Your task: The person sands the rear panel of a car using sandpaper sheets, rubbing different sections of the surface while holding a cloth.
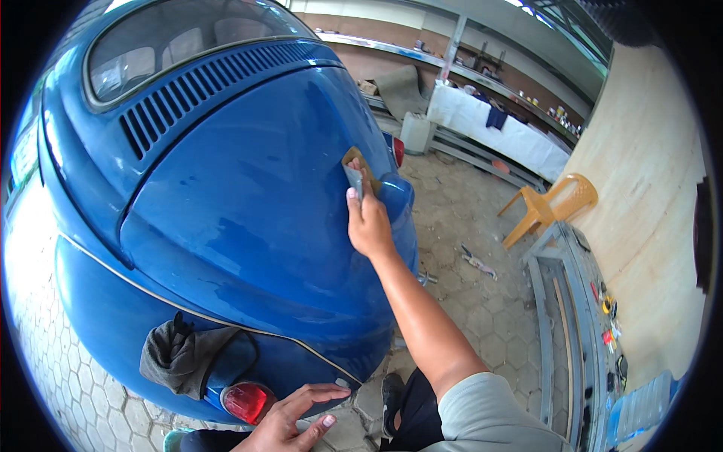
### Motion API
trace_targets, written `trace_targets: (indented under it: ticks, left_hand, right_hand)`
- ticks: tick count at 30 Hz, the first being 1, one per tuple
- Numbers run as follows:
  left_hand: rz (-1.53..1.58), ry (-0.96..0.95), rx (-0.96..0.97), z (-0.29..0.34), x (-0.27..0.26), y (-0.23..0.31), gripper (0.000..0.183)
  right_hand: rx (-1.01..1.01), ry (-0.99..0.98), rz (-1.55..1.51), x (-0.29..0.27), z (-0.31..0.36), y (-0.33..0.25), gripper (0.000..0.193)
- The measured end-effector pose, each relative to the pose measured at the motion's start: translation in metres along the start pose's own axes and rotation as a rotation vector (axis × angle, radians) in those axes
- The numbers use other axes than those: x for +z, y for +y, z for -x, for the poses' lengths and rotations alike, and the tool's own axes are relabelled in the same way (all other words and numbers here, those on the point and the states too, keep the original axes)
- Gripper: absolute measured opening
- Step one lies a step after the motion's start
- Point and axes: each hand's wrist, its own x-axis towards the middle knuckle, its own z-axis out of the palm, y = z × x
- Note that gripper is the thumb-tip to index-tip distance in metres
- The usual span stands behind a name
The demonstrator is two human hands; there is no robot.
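The rounded blue engine lid [256, 203] of a car fills the middle, with dull, smeary patches across its paint. My right hand [369, 222] reaches out to the lid's far right part. Its fingers press a folded sheet of sandpaper [354, 178], brown on one face and grey on the other, against the surface. My left hand [290, 423] holds nothing, its fingers stretched out beside the red tail light [245, 401] at the lower edge. A crumpled dark grey cloth [175, 358] lies on the fender above that light.
Black vent slots [196, 87] run below the rear window. A second tail light [398, 152] juts out beyond my right hand. To the right stand a yellow plastic chair [550, 205] and a grey metal workbench [580, 301] with small items. A rag [478, 262] lies on the paved floor.
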Motion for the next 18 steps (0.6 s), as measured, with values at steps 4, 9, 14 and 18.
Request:
trace_targets:
  ticks: [4, 9, 14, 18]
  left_hand:
    - [0.055, 0.018, 0.084, 0.005, 0.002, 0.006, 0.042]
    - [0.017, 0.016, 0.096, -0.001, 0.0, 0.003, 0.043]
    - [0.009, 0.031, 0.089, 0.0, -0.005, 0.004, 0.042]
    - [0.022, 0.047, 0.117, 0.002, -0.002, 0.006, 0.041]
  right_hand:
    - [-0.243, -0.039, -0.004, 0.009, -0.071, -0.018, 0.065]
    - [-0.393, 0.009, 0.11, 0.042, -0.179, -0.049, 0.064]
    - [-0.401, 0.027, 0.14, 0.055, -0.144, -0.06, 0.064]
    - [-0.495, -0.049, 0.239, 0.047, -0.02, -0.086, 0.067]
